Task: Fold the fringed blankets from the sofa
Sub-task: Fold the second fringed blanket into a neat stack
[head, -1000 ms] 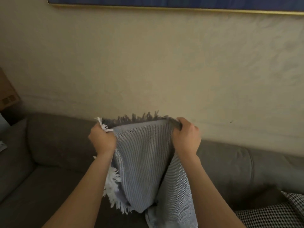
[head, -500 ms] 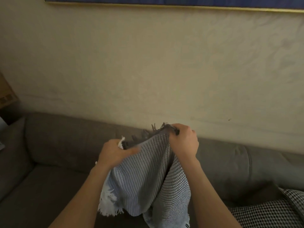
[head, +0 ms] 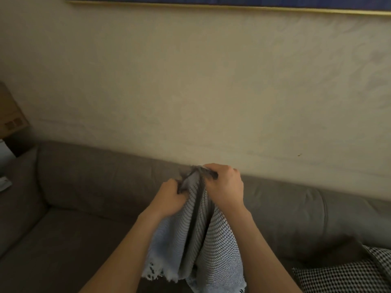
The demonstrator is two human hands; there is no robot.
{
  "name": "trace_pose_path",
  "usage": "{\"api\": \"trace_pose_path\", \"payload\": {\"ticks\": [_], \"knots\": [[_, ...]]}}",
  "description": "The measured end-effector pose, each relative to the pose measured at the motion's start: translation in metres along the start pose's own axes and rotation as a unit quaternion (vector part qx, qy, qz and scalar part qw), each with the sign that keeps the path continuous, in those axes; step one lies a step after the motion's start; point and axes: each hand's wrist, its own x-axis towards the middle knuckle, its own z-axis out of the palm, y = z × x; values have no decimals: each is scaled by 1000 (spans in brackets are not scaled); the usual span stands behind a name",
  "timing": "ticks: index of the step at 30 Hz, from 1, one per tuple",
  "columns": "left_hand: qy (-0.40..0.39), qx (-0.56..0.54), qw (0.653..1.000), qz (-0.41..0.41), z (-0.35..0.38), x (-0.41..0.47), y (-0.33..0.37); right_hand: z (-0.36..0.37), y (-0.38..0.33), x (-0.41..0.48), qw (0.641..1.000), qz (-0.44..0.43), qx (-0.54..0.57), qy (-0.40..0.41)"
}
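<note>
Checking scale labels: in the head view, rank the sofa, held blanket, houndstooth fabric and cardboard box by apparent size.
1. Grey-brown upholstered sofa
2. Grey striped fringed blanket
3. Black-and-white houndstooth fabric, cut by the frame
4. Brown cardboard box, also cut

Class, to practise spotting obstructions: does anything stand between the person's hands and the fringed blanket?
Nothing visible does: the left hand and right hand both grip the blanket at its top edge, above the sofa.

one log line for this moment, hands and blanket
step: folding blanket | left hand: grips top edge | right hand: grips top edge | hands: close together | blanket: hangs in folds above sofa
</note>
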Motion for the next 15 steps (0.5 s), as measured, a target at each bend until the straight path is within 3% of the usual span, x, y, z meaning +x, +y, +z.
{"api": "trace_pose_path", "payload": {"ticks": [9,12,15], "knots": [[-39,-180,983,4,9,-6,20,-2,11,-1,1000,12,15,11],[-42,-118,992,19,2,-1,27,-4,9,-3,999,15,46,6],[14,-37,999,9,-2,10,28,-5,9,-3,996,-1,86,17]]}}
